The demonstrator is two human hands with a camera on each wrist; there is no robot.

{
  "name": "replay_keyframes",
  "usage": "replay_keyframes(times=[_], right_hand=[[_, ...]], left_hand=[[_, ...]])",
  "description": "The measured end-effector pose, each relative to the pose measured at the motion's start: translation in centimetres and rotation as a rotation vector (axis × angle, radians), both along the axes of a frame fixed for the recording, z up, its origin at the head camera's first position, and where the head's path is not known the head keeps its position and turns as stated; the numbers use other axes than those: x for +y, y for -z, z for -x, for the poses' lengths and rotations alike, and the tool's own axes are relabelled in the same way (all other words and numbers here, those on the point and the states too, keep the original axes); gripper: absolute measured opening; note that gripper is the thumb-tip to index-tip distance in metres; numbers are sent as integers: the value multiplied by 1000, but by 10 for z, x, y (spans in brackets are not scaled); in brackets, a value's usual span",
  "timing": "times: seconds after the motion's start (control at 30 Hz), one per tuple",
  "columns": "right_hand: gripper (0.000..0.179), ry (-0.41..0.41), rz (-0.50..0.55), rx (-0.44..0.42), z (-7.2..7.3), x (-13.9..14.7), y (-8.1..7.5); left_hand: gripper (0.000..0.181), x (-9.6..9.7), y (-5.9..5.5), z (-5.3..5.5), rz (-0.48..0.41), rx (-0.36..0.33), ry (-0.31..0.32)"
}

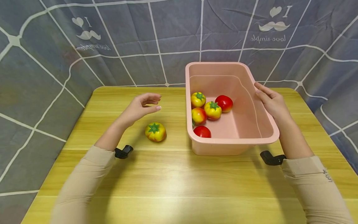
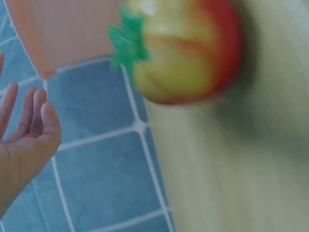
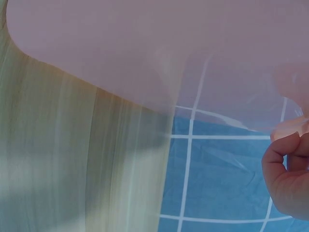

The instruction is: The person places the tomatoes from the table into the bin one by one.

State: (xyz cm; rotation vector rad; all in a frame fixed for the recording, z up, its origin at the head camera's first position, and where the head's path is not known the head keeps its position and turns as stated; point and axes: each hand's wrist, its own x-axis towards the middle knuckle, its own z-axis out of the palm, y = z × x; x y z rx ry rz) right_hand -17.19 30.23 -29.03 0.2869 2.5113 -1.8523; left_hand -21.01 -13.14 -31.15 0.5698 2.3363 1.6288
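Observation:
My left hand (image 1: 141, 107) hovers over the table with its fingers loosely bent and nothing in them. Just below it on the tabletop sits a yellow toy tomato (image 1: 155, 132) with a green leafy top; the left wrist view shows this tomato (image 2: 183, 53) close up, red on one side. With my right hand (image 1: 272, 101) I hold the right rim of a pink plastic bin (image 1: 246, 140), and the right wrist view shows those fingers (image 3: 276, 157) curled at its edge. Inside the bin, several red and yellow toy tomatoes (image 1: 213, 110) lie mostly toward the left wall.
A wooden table (image 1: 167, 186) carries the bin and the loose tomato. Behind it and along both sides hangs a grey-blue cloth (image 1: 179, 31) with white grid lines. A black wrist camera (image 1: 124, 151) is strapped to the left wrist, another (image 1: 271, 158) to the right.

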Motion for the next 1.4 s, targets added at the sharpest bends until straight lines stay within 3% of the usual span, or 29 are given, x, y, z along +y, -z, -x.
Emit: replay_keyframes(times=[0.27,0.53,0.97,1.17,1.4], right_hand=[[57,3,-41,8,0,-1,1],[57,10,38,19,0,-1,1],[56,20,104,30,0,-1,1],[51,17,197,38,1,0,3],[52,16,185,31,1,0,2]], left_hand=[[52,-34,27,-9,79,-49,56],[59,-48,48,-18,107,-89,116],[60,-45,63,-24,80,-132,148],[60,-44,69,-24,118,-139,158],[65,-41,74,-22,145,-138,157]])
